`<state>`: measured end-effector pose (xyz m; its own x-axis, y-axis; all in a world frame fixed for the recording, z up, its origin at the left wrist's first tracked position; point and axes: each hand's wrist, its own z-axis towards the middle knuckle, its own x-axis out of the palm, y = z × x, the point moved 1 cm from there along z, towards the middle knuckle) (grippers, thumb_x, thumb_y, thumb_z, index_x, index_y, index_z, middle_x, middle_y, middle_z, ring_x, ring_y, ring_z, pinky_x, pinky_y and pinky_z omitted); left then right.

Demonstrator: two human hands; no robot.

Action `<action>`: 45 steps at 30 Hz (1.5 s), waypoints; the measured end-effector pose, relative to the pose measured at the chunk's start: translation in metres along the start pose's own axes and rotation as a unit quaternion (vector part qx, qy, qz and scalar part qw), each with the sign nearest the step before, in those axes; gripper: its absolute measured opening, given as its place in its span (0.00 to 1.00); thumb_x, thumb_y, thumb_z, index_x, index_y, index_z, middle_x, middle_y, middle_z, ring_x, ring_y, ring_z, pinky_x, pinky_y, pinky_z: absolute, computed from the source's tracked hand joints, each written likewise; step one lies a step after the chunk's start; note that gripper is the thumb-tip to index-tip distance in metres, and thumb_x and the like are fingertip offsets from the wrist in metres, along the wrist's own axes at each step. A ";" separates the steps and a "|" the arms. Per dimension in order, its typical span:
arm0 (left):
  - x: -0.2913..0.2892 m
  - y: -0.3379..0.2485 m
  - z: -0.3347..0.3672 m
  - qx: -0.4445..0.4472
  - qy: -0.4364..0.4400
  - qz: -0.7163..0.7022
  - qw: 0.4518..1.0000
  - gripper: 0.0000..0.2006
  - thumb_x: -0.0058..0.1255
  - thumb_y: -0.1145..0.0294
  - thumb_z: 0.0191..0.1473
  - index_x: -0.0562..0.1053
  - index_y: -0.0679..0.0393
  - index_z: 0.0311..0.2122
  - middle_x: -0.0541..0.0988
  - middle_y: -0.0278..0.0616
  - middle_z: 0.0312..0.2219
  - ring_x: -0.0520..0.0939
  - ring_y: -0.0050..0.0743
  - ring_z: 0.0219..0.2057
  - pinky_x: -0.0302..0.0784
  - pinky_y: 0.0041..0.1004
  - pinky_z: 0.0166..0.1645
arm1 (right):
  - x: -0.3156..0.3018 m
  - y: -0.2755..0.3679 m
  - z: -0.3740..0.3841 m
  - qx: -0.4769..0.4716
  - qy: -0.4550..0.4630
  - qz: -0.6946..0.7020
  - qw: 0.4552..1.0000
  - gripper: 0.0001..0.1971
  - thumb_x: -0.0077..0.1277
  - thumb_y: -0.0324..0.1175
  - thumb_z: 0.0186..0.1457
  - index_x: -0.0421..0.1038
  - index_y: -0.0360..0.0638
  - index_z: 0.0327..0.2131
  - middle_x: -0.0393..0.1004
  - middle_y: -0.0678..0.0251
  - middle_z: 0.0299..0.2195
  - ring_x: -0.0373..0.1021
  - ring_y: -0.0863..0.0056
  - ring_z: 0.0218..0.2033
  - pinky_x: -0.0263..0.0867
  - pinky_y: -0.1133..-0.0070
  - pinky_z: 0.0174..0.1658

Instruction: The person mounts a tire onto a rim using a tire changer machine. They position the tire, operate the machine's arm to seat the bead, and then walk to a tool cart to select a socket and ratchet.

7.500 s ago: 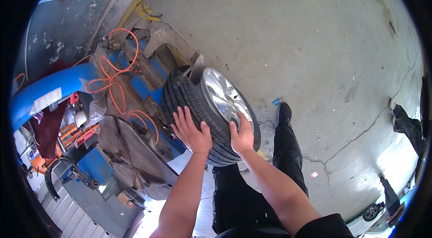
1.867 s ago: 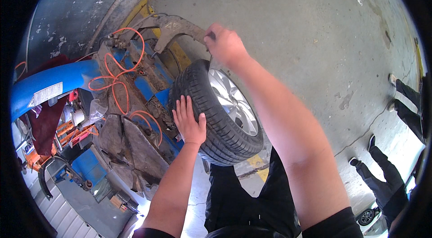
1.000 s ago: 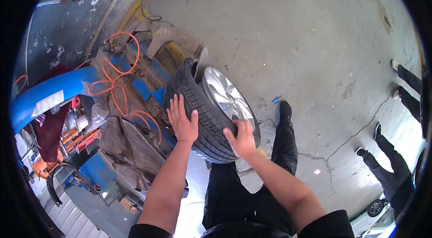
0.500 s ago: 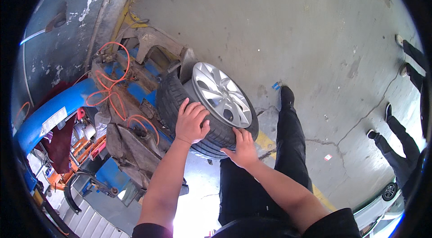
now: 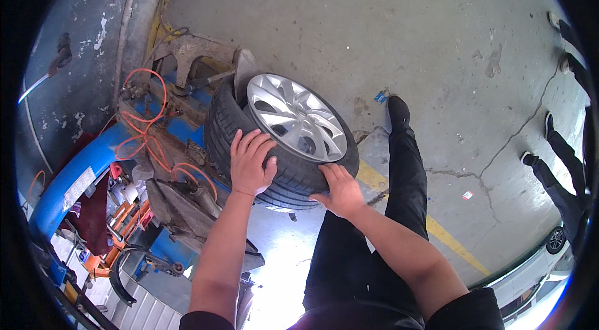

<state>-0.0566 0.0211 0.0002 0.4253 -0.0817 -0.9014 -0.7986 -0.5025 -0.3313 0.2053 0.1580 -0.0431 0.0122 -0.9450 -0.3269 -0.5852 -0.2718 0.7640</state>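
Observation:
A car wheel (image 5: 298, 119) with a silver spoked rim and black tyre (image 5: 284, 174) leans against the side of a worn blue machine (image 5: 178, 133), its rim facing up and to the right. My left hand (image 5: 251, 164) lies on the tyre's near shoulder, its fingers spread. To its right, my right hand (image 5: 342, 189) grips the near sidewall edge, thumb down on the tread. A curved metal blade (image 5: 245, 71) on the machine's arm (image 5: 187, 55) stands at the tyre's far left sidewall. The underside of the tyre is hidden.
Coiled orange air hose (image 5: 150, 124) lies over the machine. A blue curved tube (image 5: 78, 183) and cluttered tools (image 5: 125, 211) are at left. My shoe (image 5: 398, 111) stands right of the wheel. Other people's legs (image 5: 558, 180) and a white car (image 5: 530, 280) appear far right.
The rim face shows a little wider than before, with the wheel slightly more face-up. Both hands stay on the tyre. The whole view has shifted slightly.

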 end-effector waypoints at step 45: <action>0.121 -0.341 -0.108 -0.136 0.114 -0.212 0.961 0.13 0.63 0.58 0.66 0.83 0.58 0.45 0.85 0.52 0.46 0.84 0.58 0.51 0.77 0.53 0.60 | 0.091 -0.252 -0.190 0.077 -0.052 0.085 0.992 0.39 0.44 0.57 0.79 0.62 0.33 0.76 0.69 0.37 0.71 0.63 0.38 0.73 0.57 0.51 0.76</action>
<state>0.3135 0.0898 0.0345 0.7952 0.0086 -0.6063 -0.4053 -0.7363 -0.5419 0.5076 0.1063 -0.1597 -0.1767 -0.9488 -0.2620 -0.6885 -0.0711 0.7218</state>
